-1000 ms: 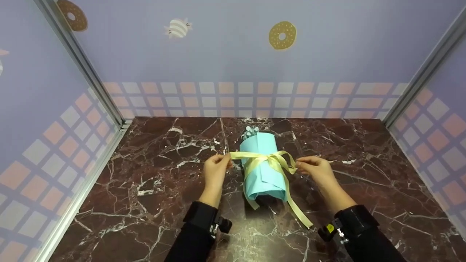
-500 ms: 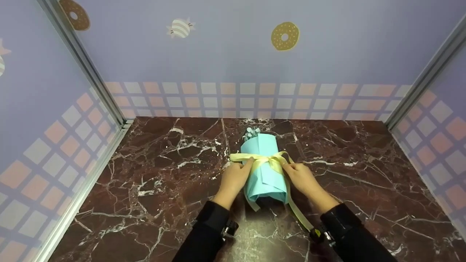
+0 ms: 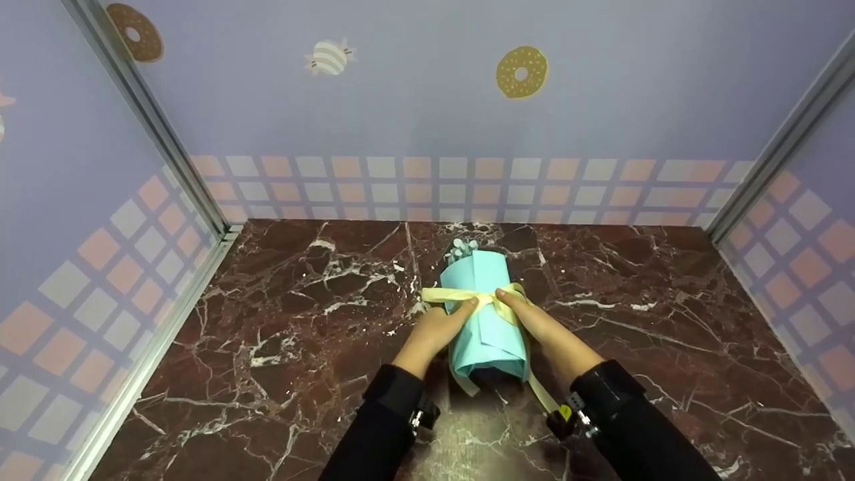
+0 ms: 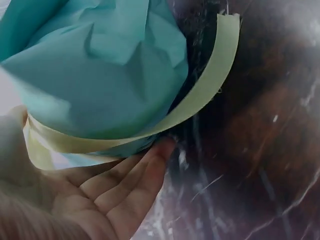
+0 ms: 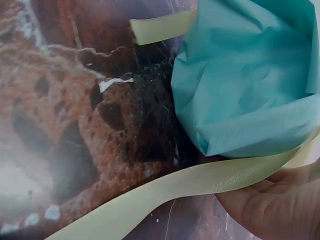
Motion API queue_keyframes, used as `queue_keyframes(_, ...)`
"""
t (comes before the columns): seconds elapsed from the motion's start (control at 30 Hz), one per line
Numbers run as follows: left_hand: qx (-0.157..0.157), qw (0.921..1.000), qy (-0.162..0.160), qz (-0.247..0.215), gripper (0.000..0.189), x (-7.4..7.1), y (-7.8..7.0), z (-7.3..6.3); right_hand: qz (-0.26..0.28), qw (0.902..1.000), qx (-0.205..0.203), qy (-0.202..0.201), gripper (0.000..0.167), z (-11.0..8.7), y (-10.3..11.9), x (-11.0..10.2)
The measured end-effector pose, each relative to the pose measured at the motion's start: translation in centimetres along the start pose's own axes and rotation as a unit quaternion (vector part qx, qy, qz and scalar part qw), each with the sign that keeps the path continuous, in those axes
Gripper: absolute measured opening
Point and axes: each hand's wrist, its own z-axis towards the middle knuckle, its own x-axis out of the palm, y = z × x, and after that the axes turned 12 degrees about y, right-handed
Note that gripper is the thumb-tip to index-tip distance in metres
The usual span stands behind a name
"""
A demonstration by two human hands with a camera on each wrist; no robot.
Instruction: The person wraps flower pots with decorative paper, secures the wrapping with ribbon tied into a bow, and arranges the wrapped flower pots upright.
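Observation:
A small bouquet (image 3: 493,341) in light-blue wrapping paper lies on the table, its pale flowers (image 3: 461,249) at the far end. Round its middle runs a yellow ribbon (image 3: 439,294) tied in a bow. My left hand (image 3: 435,329) holds the bouquet's left side, thumb on top by the knot; in the left wrist view its fingers (image 4: 132,192) reach under the paper. From the right side my right hand (image 3: 551,334) grips it, thumb over the bow, most fingers hidden. Ribbon tails (image 5: 165,187) hang past the paper's gathered near end on both sides.
The table (image 3: 300,387) is dark red-brown marble with white veins. A lilac back wall (image 3: 401,113) with pink and white checks stands behind it, and side panels rise at left and right, with metal corner strips.
Both hands have come inward from the ends of the bow to the bouquet's sides. They let go of the ribbon loops, and the thumbs now rest near the knot.

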Motion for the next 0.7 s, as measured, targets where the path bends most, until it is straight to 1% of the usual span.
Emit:
queue_keyframes(0.03,0.002,0.9999,0.007,-0.011,0.091,0.0,0.0,0.0,0.0,1.0,0.006,0.005,0.086,-1.7,1.5,0.8)
queue_keyframes(0.07,0.004,0.9997,0.014,-0.022,0.092,0.1,0.1,0.1,-0.006,0.9998,0.018,0.0,0.08,-2.3,2.3,1.2)
queue_keyframes(0.1,0.004,0.9993,0.019,-0.031,0.094,0.1,0.1,0.1,-0.019,0.9996,0.021,-0.003,0.079,-2.5,2.6,1.4)
queue_keyframes(0.13,0.002,0.9988,0.025,-0.041,0.096,0.1,0.0,0.1,-0.027,0.9993,0.024,-0.008,0.081,-2.3,2.5,1.4)
queue_keyframes(0.2,0.0,0.9975,0.035,-0.061,0.097,0.1,-0.1,0.2,-0.03,0.9991,0.027,-0.014,0.086,-1.1,1.6,1.1)
queue_keyframes(0.27,-0.004,0.9962,0.039,-0.078,0.098,0.1,-0.2,0.1,-0.033,0.9987,0.031,-0.026,0.091,0.0,0.7,0.9)
queue_keyframes(0.3,-0.005,0.9952,0.041,-0.088,0.097,0.1,-0.2,0.1,-0.034,0.9984,0.032,-0.032,0.094,0.5,0.2,0.8)
queue_keyframes(0.37,0.001,0.9921,0.044,-0.118,0.09,0.1,-0.3,0.1,-0.023,0.9984,0.031,-0.041,0.094,0.8,-0.2,0.8)
queue_keyframes(0.43,0.005,0.9872,0.047,-0.152,0.084,0.1,-0.3,0.0,-0.019,0.9986,0.016,-0.048,0.091,0.7,-0.4,1.0)
queue_keyframes(0.5,0.008,0.984,0.048,-0.171,0.079,0.1,-0.3,-0.1,-0.016,0.9983,-0.007,-0.056,0.09,0.4,-0.5,1.2)
queue_keyframes(0.6,0.016,0.9815,0.051,-0.184,0.073,0.0,-0.3,-0.2,-0.013,0.9965,-0.048,-0.068,0.086,0.1,-0.4,1.4)
queue_keyframes(0.67,0.023,0.9818,0.047,-0.182,0.068,-0.1,-0.3,-0.2,-0.015,0.9944,-0.065,-0.082,0.083,0.0,-0.4,1.6)
queue_keyframes(0.7,0.028,0.9814,0.045,-0.185,0.066,-0.2,-0.4,-0.2,-0.013,0.9932,-0.071,-0.092,0.079,0.0,-0.3,1.7)
